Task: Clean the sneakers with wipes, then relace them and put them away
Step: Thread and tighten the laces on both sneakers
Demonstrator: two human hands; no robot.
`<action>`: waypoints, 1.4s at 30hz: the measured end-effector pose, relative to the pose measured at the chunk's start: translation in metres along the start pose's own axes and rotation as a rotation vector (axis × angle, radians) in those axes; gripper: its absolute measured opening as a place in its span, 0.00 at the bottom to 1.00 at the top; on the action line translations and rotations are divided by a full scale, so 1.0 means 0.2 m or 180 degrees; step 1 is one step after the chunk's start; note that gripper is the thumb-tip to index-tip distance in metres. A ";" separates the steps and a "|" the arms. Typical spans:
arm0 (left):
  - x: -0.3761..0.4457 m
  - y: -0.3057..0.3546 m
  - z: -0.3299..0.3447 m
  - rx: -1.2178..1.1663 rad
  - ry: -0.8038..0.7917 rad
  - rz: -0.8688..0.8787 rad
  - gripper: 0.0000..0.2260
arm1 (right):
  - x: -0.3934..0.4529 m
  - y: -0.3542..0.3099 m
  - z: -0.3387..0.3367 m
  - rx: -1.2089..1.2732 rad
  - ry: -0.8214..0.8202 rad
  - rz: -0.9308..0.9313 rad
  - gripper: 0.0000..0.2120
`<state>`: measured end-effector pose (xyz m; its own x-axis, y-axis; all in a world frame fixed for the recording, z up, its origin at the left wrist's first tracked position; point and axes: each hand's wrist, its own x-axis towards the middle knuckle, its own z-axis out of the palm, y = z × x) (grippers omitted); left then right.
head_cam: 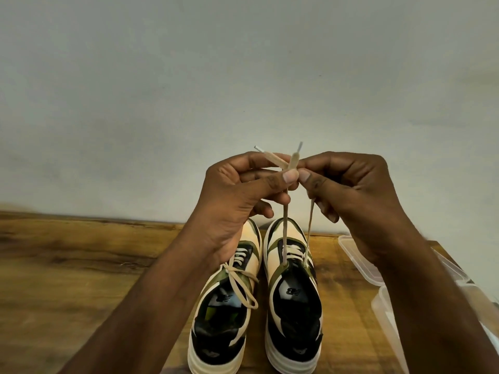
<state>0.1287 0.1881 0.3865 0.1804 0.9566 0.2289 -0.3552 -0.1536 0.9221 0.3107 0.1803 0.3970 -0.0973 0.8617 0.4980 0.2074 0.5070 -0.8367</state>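
Two cream, olive and black sneakers stand side by side on the wooden table (81, 279), toes pointing away from me. The left sneaker (226, 300) is laced and tied in a bow. The right sneaker (293, 292) is laced, and both ends of its beige lace (285, 228) run up to my hands. My left hand (237, 201) pinches one lace end between thumb and fingers. My right hand (348, 190) pinches the other end. The two ends cross between my thumbs, high above the shoe, with the plastic tips sticking out.
A clear plastic container (359, 255) and its lid (388, 319) lie at the table's right edge, partly behind my right forearm. A plain grey wall rises right behind the table's far edge.
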 end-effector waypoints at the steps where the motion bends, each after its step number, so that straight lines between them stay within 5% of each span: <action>1: 0.00 0.00 0.00 0.0048 0.0054 0.0026 0.08 | 0.00 0.00 0.00 0.0014 -0.0032 -0.0003 0.07; 11: 0.01 0.02 -0.01 0.0578 0.0525 0.0441 0.06 | 0.00 -0.03 0.04 -0.0149 0.0127 -0.0114 0.05; 16: 0.01 0.00 -0.02 0.0696 0.0558 0.0510 0.06 | 0.00 -0.03 0.07 0.0010 0.0631 -0.0125 0.05; 24: 0.03 -0.04 0.00 0.0590 0.0727 0.0507 0.06 | -0.02 0.01 0.02 -0.1755 0.0197 -0.1102 0.16; 28: 0.04 -0.06 0.01 0.0670 0.0612 0.0483 0.05 | 0.00 0.03 0.01 -0.2160 0.0378 -0.1304 0.09; 42: 0.04 -0.08 0.02 0.0563 0.0399 0.0406 0.03 | -0.01 0.01 -0.03 -0.0431 0.0226 -0.0419 0.07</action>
<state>0.1394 0.1965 0.3745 0.0253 0.9482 0.3165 -0.1998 -0.3055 0.9310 0.3167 0.1800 0.3966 -0.0643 0.7821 0.6199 0.3270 0.6034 -0.7273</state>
